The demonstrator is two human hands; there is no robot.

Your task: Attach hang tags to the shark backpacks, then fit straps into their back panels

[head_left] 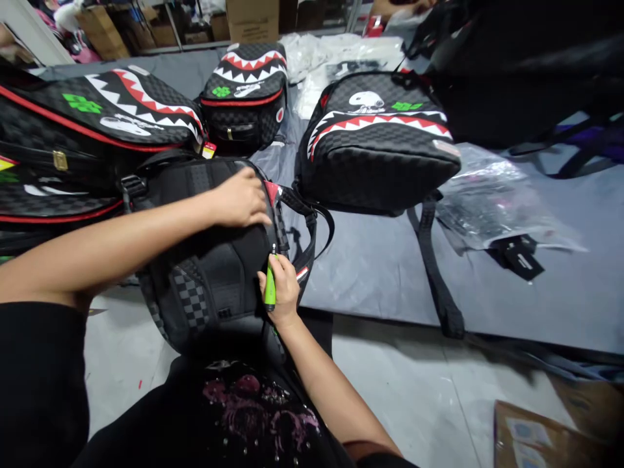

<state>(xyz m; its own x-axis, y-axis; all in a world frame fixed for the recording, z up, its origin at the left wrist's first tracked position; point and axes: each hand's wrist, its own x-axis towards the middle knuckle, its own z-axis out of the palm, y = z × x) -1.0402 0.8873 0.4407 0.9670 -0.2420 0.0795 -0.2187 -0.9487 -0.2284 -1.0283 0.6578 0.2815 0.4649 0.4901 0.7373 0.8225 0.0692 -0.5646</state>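
A black backpack point(219, 253) with a checkered panel lies at the table's front edge, its padded back and straps facing up. My left hand point(242, 200) rests on its upper part, with fingers curled down over the side edge by a red-lined piece of trim. Against the same edge, lower down, my right hand point(283, 286) is closed around a slim green pen-shaped tool point(270, 283). The tool has a dark end and a thin metal tip pointing up along the seam. What its tip touches is too small to tell.
Shark-mouth backpacks stand around: one far left point(141, 107), one behind point(246, 91), one to the right point(380, 143) with a strap point(433, 273) hanging over the table point(361, 266) edge. A clear plastic bag point(497, 201) lies farther right. A cardboard box point(541, 435) sits on the floor.
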